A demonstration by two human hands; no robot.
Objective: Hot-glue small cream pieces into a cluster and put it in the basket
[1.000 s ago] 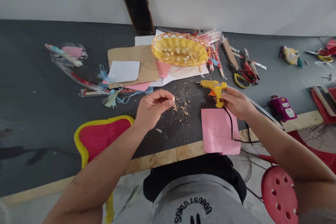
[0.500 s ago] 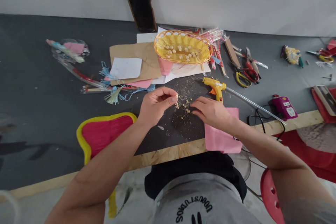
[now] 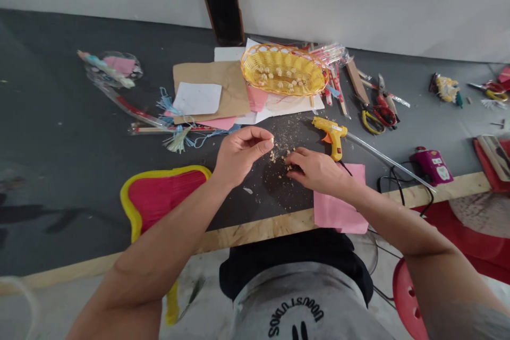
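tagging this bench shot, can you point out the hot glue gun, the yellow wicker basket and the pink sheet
Hot glue gun (image 3: 335, 135), head view, where grip meets body
Yellow wicker basket (image 3: 285, 59), head view, inner far wall
Pink sheet (image 3: 338, 213), head view, lower part

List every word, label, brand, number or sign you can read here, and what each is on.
"STUDIOS": on the grey shirt, upside down in this view; the letters before it are not clear enough to quote.
White label on the yellow glue gun: too small to read.
Pale labels on the purple box: too small to read.
I can read no number anywhere.
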